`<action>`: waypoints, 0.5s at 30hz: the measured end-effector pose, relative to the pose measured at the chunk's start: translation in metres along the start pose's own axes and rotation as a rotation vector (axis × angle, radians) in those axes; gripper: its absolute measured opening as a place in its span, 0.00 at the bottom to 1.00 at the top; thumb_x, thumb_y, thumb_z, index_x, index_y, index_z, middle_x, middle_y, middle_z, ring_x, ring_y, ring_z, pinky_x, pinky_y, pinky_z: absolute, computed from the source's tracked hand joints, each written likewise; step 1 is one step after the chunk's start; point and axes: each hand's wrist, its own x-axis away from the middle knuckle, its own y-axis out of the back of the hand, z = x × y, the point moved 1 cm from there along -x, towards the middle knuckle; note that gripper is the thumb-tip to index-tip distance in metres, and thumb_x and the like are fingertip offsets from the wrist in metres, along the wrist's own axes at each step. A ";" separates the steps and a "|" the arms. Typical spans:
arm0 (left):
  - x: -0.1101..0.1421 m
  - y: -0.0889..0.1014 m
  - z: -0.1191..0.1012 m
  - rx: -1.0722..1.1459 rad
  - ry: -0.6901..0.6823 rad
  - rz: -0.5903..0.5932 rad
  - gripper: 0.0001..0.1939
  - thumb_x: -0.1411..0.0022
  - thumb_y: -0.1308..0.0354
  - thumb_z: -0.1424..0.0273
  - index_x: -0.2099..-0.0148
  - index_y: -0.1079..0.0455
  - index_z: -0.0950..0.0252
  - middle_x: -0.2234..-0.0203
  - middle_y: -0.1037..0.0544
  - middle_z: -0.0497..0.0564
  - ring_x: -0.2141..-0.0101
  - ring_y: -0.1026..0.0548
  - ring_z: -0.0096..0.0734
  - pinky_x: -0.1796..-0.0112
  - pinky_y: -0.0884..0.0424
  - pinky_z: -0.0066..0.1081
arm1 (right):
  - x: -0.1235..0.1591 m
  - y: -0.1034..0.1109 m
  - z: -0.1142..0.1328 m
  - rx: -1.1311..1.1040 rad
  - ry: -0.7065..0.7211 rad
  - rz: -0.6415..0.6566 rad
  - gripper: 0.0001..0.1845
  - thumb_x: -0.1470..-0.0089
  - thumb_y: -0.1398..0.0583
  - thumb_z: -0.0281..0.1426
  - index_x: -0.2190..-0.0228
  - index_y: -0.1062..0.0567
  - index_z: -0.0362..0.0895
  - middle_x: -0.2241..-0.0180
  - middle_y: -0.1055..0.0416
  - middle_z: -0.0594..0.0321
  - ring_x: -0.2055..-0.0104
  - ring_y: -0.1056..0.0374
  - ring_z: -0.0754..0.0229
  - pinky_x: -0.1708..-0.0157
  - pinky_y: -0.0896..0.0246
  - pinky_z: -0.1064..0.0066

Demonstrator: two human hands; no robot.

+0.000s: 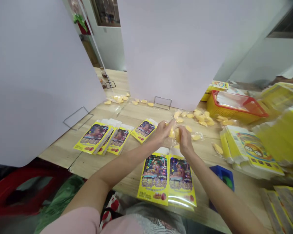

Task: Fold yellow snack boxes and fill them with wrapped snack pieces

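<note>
Over the table [141,113], beyond two yellow boxes [153,180], the left hand [163,131] and right hand [186,141] each pinch a film-wrapped yellow piece [172,133], likely light, slippery and crushable, best held gently by its edges

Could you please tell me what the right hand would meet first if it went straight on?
Probably the small yellow pieces in clear wrapping just beyond the right hand, with the upright white panel farther on, though depth is hard to judge.
</note>
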 end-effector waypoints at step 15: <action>0.019 0.105 0.021 -0.243 0.002 0.206 0.14 0.53 0.36 0.70 0.65 0.37 0.65 0.79 0.31 0.42 0.78 0.31 0.23 0.75 0.36 0.24 | 0.036 -0.009 -0.021 -0.160 -0.210 0.202 0.15 0.56 0.33 0.38 0.75 0.32 0.45 0.75 0.34 0.69 0.72 0.37 0.64 0.69 0.36 0.71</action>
